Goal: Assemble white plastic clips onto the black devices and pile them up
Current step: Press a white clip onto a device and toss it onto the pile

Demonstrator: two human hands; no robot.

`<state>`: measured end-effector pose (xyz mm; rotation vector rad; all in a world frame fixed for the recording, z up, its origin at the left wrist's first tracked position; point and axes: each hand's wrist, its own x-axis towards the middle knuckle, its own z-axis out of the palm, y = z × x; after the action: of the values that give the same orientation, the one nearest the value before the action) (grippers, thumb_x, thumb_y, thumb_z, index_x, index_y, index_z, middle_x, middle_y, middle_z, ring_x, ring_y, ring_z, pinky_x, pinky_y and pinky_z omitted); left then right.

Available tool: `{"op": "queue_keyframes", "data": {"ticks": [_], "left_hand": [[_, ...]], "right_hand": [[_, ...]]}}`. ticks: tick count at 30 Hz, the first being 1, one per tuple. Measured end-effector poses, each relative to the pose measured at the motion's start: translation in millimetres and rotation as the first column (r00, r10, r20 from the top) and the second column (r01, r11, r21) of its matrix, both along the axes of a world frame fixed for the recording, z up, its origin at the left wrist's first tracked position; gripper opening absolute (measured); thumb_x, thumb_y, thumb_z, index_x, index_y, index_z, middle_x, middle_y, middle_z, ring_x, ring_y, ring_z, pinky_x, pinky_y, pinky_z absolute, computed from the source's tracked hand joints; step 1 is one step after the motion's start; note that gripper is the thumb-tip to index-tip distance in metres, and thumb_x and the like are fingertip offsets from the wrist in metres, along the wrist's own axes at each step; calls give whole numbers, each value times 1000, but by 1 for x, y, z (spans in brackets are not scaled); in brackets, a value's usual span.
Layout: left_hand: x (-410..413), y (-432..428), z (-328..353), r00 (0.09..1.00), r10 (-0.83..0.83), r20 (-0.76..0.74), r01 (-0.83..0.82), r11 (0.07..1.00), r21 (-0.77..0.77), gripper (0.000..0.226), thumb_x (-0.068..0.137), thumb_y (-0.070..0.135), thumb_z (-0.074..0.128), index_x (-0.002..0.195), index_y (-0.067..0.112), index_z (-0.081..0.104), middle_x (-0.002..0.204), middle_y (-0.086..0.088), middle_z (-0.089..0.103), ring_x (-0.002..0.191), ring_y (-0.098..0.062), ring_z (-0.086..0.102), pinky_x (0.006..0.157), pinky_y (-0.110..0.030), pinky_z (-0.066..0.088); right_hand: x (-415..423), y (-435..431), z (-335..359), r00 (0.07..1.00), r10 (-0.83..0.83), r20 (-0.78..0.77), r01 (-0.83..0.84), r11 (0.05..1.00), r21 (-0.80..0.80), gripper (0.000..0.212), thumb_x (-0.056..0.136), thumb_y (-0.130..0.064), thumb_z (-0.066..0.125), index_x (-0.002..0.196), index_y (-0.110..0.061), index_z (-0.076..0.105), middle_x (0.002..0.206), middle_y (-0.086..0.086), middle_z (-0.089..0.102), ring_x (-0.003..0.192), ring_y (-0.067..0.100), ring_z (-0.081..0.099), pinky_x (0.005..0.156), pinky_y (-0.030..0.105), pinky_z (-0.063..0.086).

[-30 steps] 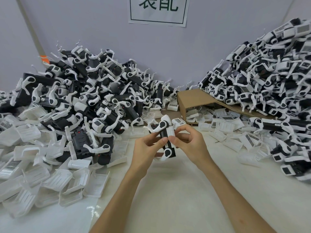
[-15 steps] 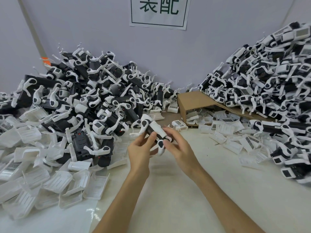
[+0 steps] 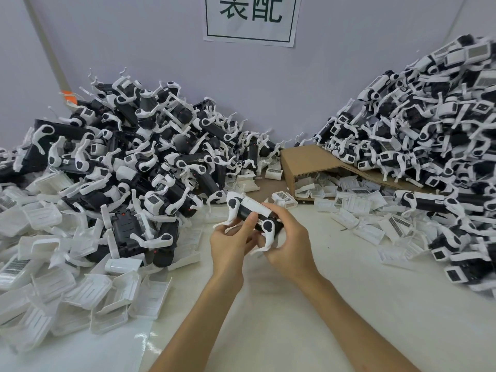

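Both forearms reach in from below and converge at centre. The left hand (image 3: pixel 229 247) pins the black device (image 3: pixel 243 210) with its thumb, and the right hand (image 3: pixel 291 244) curls round its other end.

Passable: bare off-white desk (image 3: pixel 349 304), 4 to 7 o'clock. Blocked 9 to 11 by heap of white-clipped black devices (image 3: pixel 150 157), with white plastic trays (image 3: pixel 88 291) at 8. Blocked 1 to 3 by second heap (image 3: pixel 429 124) over tipped brown cardboard box (image 3: pixel 306 162). Narrow littered gap at 12. Blocked at centre by left hand (image 3: pixel 230 245) and right hand (image 3: pixel 290 242), both gripping one black device (image 3: pixel 244 212).
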<state>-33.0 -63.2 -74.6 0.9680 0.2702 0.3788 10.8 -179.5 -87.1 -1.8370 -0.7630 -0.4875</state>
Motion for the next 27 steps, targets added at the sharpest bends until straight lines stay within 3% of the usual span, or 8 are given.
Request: {"op": "queue_keyframes", "data": {"ticks": [4, 7, 11, 17, 24, 27], "left_hand": [[-2, -6, 1, 997, -72, 6, 72, 997, 29, 10, 86, 14, 79, 92, 6, 76, 92, -20, 77, 85, -33, 76, 65, -28, 60], [-4, -9, 2, 997, -78, 16, 78, 996, 37, 2, 86, 12, 78, 84, 11, 77, 87, -19, 77, 78, -29, 76, 61, -26, 58], [-4, -11, 5, 1000, -16, -5, 16, 998, 62, 27, 83, 16, 81, 101, 1, 65, 84, -15, 77, 75, -26, 76, 58, -25, 57], [-4, -12, 5, 998, 52, -48, -49, 998, 47, 37, 93, 38, 68, 100, 3, 59, 80, -12, 77, 75, -26, 77, 56, -26, 58], [-5, -14, 4, 992, 108, -61, -104, 992, 65, 42, 93, 41, 69, 96, 0, 61, 68, -9, 75, 67, -22, 76, 54, -23, 57], [-5, -13, 4, 993, 110, -48, -107, 992, 63, 40, 93, 41, 69, 96, 2, 62, 69, -8, 75, 67, -21, 76, 54, -23, 57]], "right_hand": [[3, -4, 1, 991, -101, 84, 99, 995, 33, 48, 78, -8, 84, 122, -14, 64, 105, -12, 69, 95, -2, 64, 78, 8, 48], [2, -5, 2, 991, -108, 82, 107, 994, 20, 53, 80, -11, 82, 129, -12, 62, 117, -3, 69, 101, 3, 66, 85, 14, 51], [2, -3, 3, 986, -141, 86, 139, 990, 24, 49, 83, -7, 79, 129, -12, 64, 108, -1, 73, 90, 6, 67, 77, 14, 51], [-3, -3, 8, 971, -172, 168, 169, 985, 34, 48, 75, -12, 87, 119, -9, 68, 99, -1, 74, 86, 6, 67, 76, 8, 48], [-1, -4, 7, 957, -185, 222, 182, 983, 34, 46, 73, -14, 90, 113, -7, 70, 95, 1, 75, 80, 7, 66, 73, 8, 49], [-1, -2, 6, 952, -199, 232, 195, 980, 41, 46, 75, -10, 88, 117, -7, 70, 102, 1, 74, 87, 11, 69, 77, 13, 53]]}}
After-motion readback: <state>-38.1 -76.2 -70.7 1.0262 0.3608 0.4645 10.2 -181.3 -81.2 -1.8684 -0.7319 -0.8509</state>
